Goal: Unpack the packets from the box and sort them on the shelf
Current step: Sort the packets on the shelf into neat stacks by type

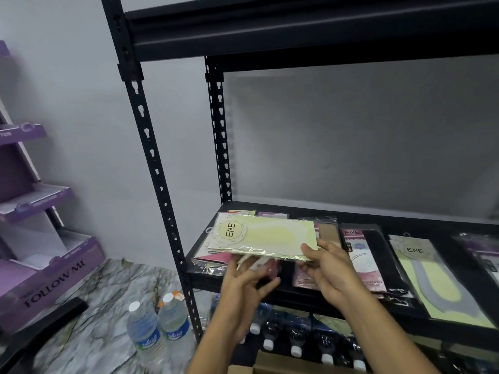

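A pale yellow ENE packet (266, 234) in clear wrap is held flat, just above the left end of the black shelf board (302, 298), its round logo to the left. The right hand (332, 271) pinches its near right corner, with the thumb on top and the fingers (310, 268) curled under it. The left hand (243, 284) is below the packet's near edge, palm up. Its fingers are spread and only loosely bent; it is blurred, so I cannot tell whether they touch the wrap.

Directly under the held packet, pink packets (216, 259) lie on the board, and more show past its far edge. Just right of it, beside the right hand, lies a pink patterned packet (305, 276). Next comes a black-and-pink ENE packet (361, 255), and farther right a yellow-and-grey ENE packet (432, 282). A purple packet (483, 249) lies at the frame's edge.

Left of the held packet stands the shelf's slotted black upright (159, 168). Below the packet, under the board, capped bottles in blue wrap (297, 336) lie in a row. Nearer the camera is the open top of a cardboard box (270, 365).

Down and to the left of the packet, two clear water bottles (144, 327) stand on the marbled floor (94, 319). Well left of it stands a purple stepped display stand (54, 276) printed "FOLLOW ME".
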### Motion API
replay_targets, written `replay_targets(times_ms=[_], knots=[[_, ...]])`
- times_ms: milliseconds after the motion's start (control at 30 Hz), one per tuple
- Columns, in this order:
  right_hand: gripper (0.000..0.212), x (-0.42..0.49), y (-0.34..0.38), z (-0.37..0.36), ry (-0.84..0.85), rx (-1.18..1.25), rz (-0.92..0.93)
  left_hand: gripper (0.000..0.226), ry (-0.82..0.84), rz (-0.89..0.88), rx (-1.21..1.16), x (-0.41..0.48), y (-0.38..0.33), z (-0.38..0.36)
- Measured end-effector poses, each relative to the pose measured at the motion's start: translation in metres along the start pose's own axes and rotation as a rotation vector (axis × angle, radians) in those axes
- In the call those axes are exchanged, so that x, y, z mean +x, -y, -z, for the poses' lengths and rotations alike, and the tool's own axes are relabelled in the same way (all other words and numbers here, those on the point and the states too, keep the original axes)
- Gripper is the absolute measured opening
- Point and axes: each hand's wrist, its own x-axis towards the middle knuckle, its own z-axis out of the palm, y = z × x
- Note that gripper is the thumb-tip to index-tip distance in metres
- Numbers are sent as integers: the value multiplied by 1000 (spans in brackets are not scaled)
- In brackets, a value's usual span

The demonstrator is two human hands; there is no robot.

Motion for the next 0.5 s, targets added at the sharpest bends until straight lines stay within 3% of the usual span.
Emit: replay_targets(times_ms=[67, 200, 300, 400, 500], knots=[[32, -7, -6, -4, 25, -1, 18, 59, 10, -21, 56, -1, 8, -16], [28, -19, -18, -5, 90, -21, 22, 43, -153, -129, 35, 6, 10, -35], [27, -24, -13, 3, 104, -97, 60, 35, -142, -157, 66, 7, -1, -39], [31, -22, 3, 20, 67, -200, 128, 29, -119, -94, 136, 11, -13, -34], [26, -24, 14, 29, 136, -348, 176, 28, -26, -16, 290, 8, -20, -34]])
